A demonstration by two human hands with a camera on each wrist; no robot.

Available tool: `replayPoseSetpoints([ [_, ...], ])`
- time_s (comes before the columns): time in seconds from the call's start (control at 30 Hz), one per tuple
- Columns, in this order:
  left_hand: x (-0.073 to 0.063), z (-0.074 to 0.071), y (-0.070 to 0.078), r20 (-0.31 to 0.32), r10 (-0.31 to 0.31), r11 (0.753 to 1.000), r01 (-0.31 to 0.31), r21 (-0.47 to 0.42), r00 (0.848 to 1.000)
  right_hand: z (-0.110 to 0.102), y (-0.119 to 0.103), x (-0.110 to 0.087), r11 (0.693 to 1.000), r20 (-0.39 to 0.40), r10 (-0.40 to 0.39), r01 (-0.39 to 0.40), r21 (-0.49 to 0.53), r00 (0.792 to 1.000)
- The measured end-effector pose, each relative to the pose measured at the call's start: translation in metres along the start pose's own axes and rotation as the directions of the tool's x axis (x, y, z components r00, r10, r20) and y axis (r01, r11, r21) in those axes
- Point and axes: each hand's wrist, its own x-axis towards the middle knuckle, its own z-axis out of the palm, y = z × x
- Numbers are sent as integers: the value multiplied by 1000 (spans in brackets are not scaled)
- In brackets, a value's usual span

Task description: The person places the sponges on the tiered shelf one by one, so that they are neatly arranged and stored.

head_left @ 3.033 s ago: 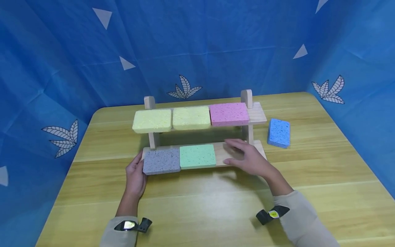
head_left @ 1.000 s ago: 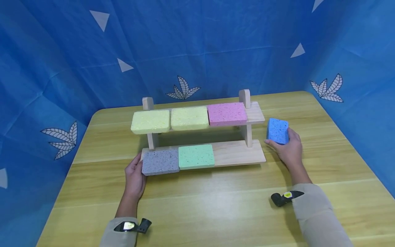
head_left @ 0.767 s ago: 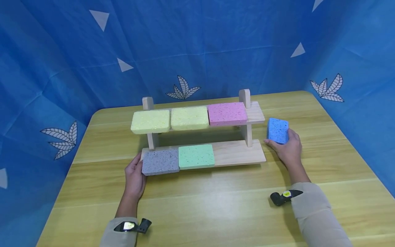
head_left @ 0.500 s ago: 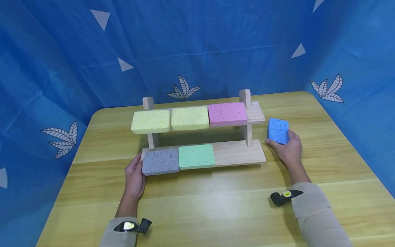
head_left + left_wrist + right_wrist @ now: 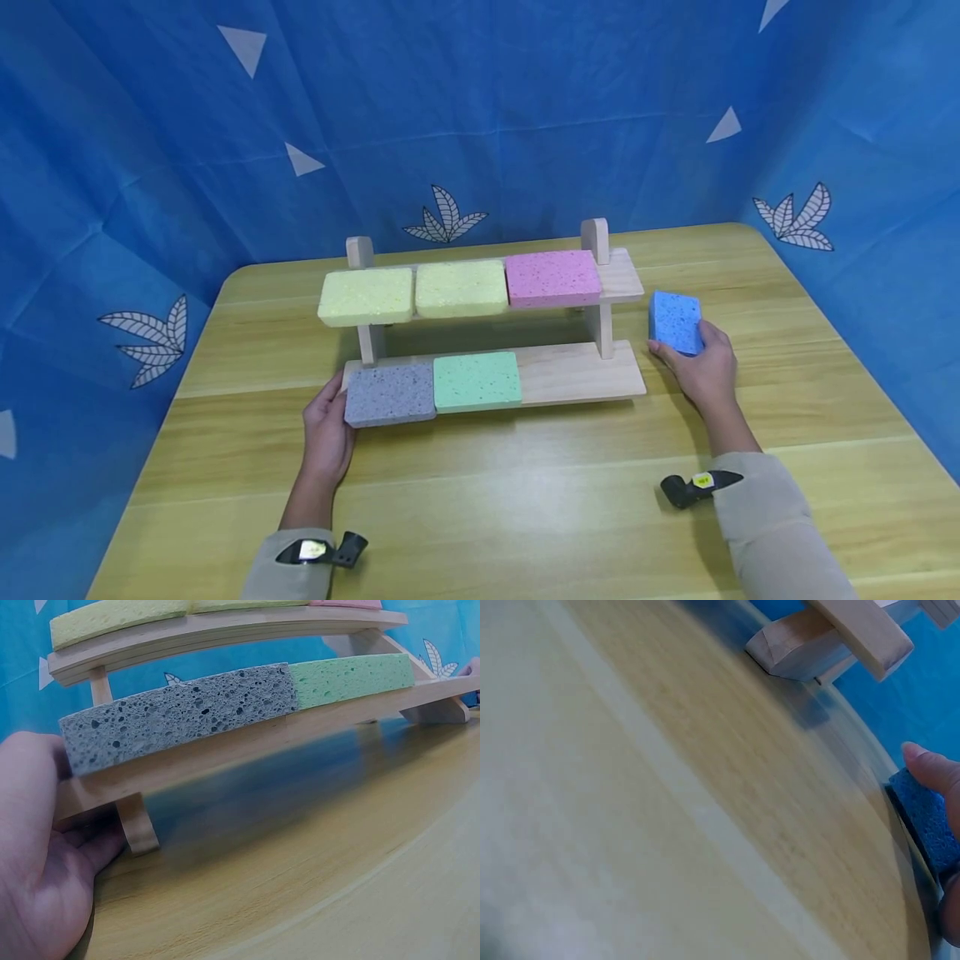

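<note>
My right hand (image 5: 708,367) grips the near end of a blue sponge (image 5: 676,322) at the right of the shelf, thumb on its left side. In the right wrist view, the thumb and fingers hold that sponge (image 5: 928,817) at the right edge, low over the table. My left hand (image 5: 328,429) holds the left end of the lower board of a two-tier wooden shelf (image 5: 577,371). Seen from the left wrist, its thumb is beside a grey sponge (image 5: 187,712) and its fingers reach under the board. A green sponge (image 5: 477,381) lies beside the grey one.
On the upper board sit two yellow sponges, left (image 5: 366,294) and middle (image 5: 461,287), and a pink sponge (image 5: 553,277). Bare wood shows at the right end of both boards. The wooden table (image 5: 480,517) backs onto a blue curtain (image 5: 480,108).
My right hand has left the bare part of the lower board, moved right and taken hold of the blue sponge. The left hand has kept its grip on the shelf.
</note>
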Motion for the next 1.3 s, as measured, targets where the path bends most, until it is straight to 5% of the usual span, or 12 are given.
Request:
replayPoseSetpoints([
  [0.33,-1,1,1,-14,6,1000,-7,-12,1000,-19,3,-15,997,52,-6,2,78,999],
  [0.63,0,1,0,-7,17,1000,-17,-13,1000,-42,9,-35,988,112,-132,121,100,985],
  [1.03,-1,0,0,-20,2,1000,-2,-8,1000,-59,11,-59,950,266,-276,220,223,923],
  [1.3,-1,-1,1,-19,-14,1000,13,-12,1000,-64,11,-66,892,295,-401,296,341,867],
])
